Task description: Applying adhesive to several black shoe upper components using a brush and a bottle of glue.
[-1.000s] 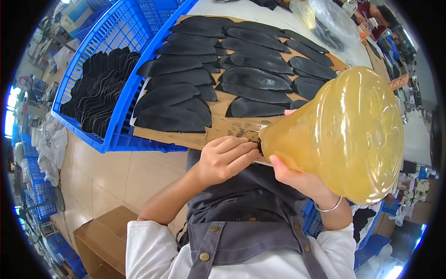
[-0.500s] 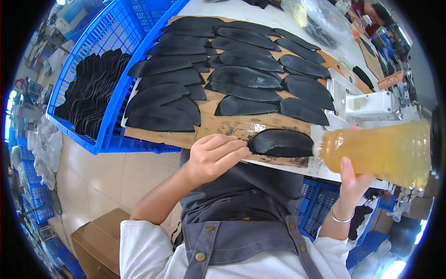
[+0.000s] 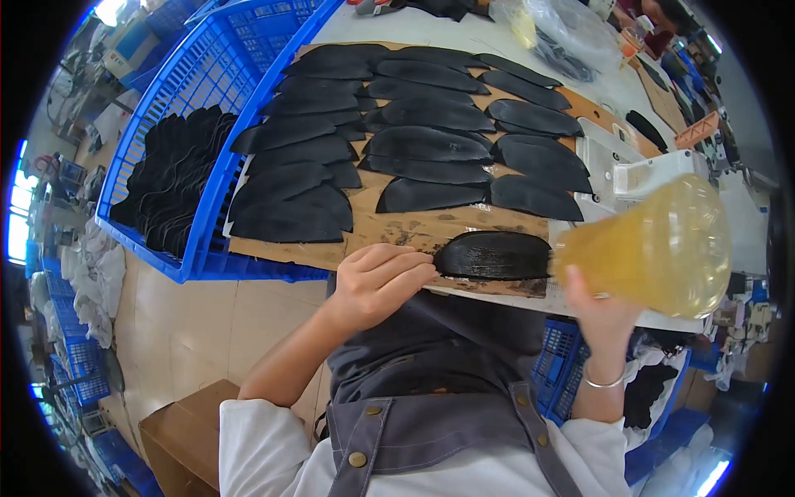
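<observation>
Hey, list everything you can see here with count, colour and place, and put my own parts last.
Separate piece: 1, black, near edge of cardboard sheet
Bottle: 1, yellow, right of that piece
Laid-out pieces: roughly twenty or more, black, overlapping on the sheet
Cardboard sheet: 1, brown, on table
Table: 1, white, centre to right
Large crate: 1, blue, left
Stacked pieces: many, black, inside it
Plastic bag: 1, clear, far side
Machine part: 1, white, behind bottle
Box: 1, brown, lower left
Co-worker: 1, dark red sleeve, upper right
Apron: 1, grey, bottom centre
Bracelet: 1, silver, right wrist
Left hand: 1, bare, at separate piece's left end
Right hand: 1, bare, holding bottle
</observation>
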Tool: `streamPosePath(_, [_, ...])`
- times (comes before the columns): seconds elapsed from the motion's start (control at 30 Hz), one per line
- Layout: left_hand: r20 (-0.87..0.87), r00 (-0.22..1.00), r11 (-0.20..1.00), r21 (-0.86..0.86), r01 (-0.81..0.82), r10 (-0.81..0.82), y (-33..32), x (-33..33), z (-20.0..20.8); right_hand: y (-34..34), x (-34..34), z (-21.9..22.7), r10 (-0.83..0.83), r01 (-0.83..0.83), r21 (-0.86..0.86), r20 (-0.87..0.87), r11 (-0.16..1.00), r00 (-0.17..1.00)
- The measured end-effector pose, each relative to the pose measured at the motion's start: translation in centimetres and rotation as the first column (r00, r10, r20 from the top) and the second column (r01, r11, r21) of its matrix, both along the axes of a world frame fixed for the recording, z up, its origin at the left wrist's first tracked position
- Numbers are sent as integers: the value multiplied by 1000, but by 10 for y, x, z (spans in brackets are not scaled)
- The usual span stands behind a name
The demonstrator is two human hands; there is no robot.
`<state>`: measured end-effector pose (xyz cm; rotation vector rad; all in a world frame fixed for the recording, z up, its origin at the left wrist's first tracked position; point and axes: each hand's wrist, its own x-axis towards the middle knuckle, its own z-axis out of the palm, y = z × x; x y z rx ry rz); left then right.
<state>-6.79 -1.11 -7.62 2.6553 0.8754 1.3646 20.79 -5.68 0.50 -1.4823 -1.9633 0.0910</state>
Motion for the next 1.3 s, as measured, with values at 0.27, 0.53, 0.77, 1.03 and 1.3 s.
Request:
streamPosePath(0.27, [0,1000,983,-183,24,-24,0,5,26,-4,56,-45,192,91,194,-981,977,31])
streamPosePath(0.53, [-74,987,985,-114,132,-141,16,67,61,1,44,-71,193,-269,444,-752,855,-630])
streamPosePath(0.77, [-331,904,919,-369,140,-271,31,118,63,-2,47,-77,152,-258,377,-777,890,-611])
streamPosePath(1.03, [-432,859,926,-361,114,-274,32,122,70,-5,48,-81,88,-222,254,-820,941,-565])
streamPosePath(1.3, [-406,900,968,-245,59,-158,12,125,56,-4,50,-87,114,-207,296,-784,932,-610])
